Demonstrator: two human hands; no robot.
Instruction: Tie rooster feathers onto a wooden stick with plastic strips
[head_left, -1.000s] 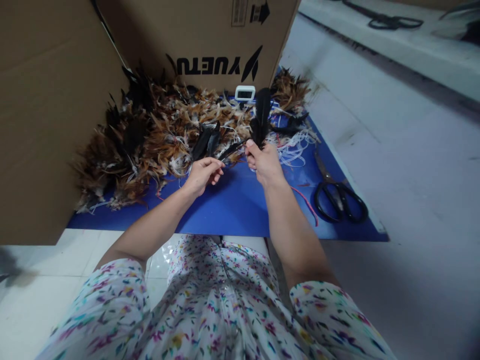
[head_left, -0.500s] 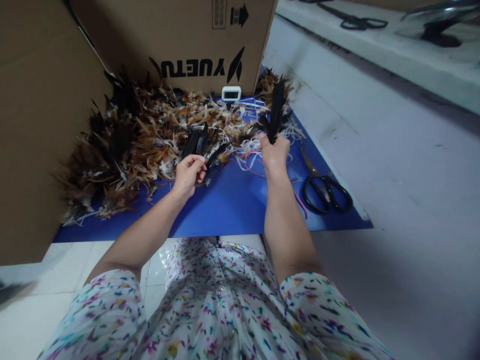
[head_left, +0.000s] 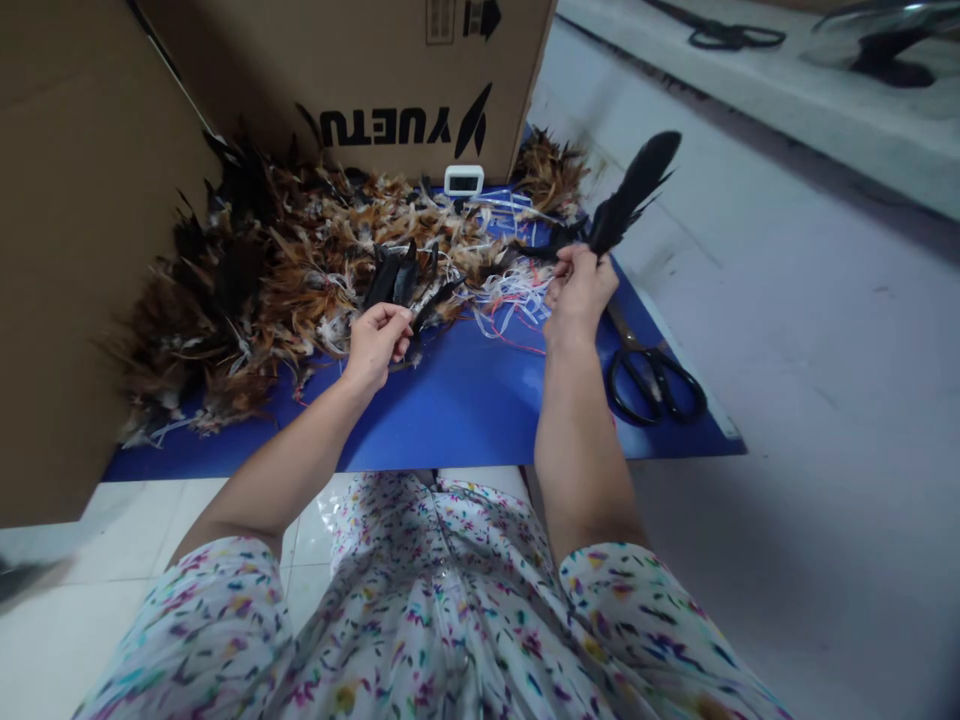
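Observation:
My right hand (head_left: 581, 290) pinches a long black feather (head_left: 636, 192), whose tip points up and to the right. Below it, near the fingers, lie white strips (head_left: 514, 290) and some red string. On the left, my left hand (head_left: 379, 345) is closed, thumb against fingers, around the lower ends of short black feathers (head_left: 391, 278); the exact grip is partly hidden. Another thin black feather (head_left: 439, 300) sticks out just right of that hand. Behind both hands spreads a heap of brown and black feathers (head_left: 300, 260). Black-handled scissors (head_left: 652, 385) rest beside my right forearm.
The blue tabletop (head_left: 450, 420) carries everything. A large cardboard box (head_left: 270, 80) stands behind, with cardboard (head_left: 75, 250) along the left. A small white digital clock (head_left: 463, 181) sits by the box. More scissors (head_left: 735, 38) lie on the pale ledge at upper right.
My right hand has shifted right and slightly away, and the black feather in it has tilted from upright to the right. My left hand has barely moved.

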